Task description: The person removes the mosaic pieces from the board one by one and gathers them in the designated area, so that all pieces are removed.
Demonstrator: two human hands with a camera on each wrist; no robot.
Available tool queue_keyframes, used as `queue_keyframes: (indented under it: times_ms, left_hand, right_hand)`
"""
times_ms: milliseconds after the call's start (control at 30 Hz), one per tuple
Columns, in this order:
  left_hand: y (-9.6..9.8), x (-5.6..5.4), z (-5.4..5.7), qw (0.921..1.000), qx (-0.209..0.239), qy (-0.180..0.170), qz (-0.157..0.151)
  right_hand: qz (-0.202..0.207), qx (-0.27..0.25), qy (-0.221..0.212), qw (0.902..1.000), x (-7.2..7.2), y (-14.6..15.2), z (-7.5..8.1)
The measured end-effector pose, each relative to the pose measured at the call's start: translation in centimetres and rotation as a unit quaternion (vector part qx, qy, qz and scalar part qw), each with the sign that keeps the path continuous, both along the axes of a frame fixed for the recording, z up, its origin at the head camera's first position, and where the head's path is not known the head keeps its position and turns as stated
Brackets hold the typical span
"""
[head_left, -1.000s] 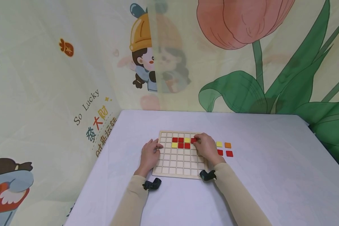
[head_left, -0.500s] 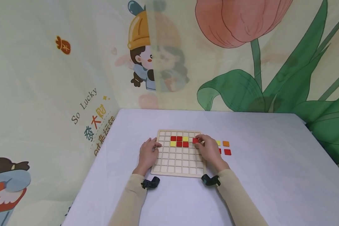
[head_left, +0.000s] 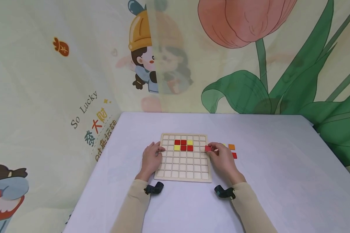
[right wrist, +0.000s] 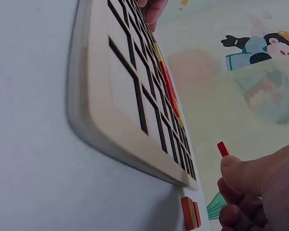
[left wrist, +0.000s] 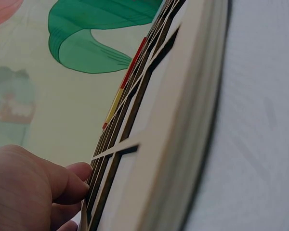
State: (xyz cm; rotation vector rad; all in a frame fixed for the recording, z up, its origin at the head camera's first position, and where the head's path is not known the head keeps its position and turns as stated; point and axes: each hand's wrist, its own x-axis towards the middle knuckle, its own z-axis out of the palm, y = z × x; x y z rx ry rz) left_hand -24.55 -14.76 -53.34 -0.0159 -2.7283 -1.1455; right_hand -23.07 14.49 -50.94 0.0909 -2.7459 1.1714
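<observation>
A light wooden grid board lies on the table. Red and yellow square tiles fill a two-row block in its upper middle. At the board's right edge, my right hand pinches a red square tile between thumb and fingers. The right wrist view shows that red tile edge-on, raised off the board. On the opposite side, my left hand rests against the board's left edge. Its fingertips touch the frame in the left wrist view, with fingers loosely bent.
Beyond my right hand lie an orange tile, a red tile and a mostly hidden yellow tile. A white cloth covers the table. Printed curtains hang behind and to the left.
My right hand has lifted the red tile from the board's upper right cells and carried it right, to the board's edge. My left hand stays at the left edge.
</observation>
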Motion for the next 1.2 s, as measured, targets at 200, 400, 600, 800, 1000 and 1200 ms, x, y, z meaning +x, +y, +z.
queue_keyframes:
  times_ms: [200, 400, 600, 800, 1000, 1200]
  left_hand:
    - [-0.1, 0.2, 0.0, 1.0000, 0.005, 0.005, -0.004]
    - [0.0, 0.2, 0.0, 0.9999, 0.006, 0.011, -0.005]
    - [0.2, 0.1, 0.1, 1.0000, 0.002, 0.002, -0.003]
    - [0.3, -0.1, 0.0, 1.0000, 0.005, 0.000, -0.003]
    - [0.2, -0.1, -0.1, 1.0000, 0.005, -0.002, -0.003]
    - [0.1, -0.1, 0.0, 0.9999, 0.009, 0.005, -0.004]
  right_hand:
    - [-0.001, 0.007, 0.016, 0.9998, 1.2, 0.8, -0.6]
    - [-0.013, 0.004, 0.012, 0.9998, 2.2, 1.5, -0.9]
    - [-0.024, -0.005, 0.009, 0.9997, 2.6, 2.2, -1.1]
    - [-0.028, 0.000, -0.017, 0.9994, 2.8, 2.6, -1.4]
    - [-0.029, 0.008, -0.033, 0.9990, 2.9, 2.7, -1.7]
    - [-0.014, 0.025, -0.045, 0.9986, 2.9, 2.6, -1.7]
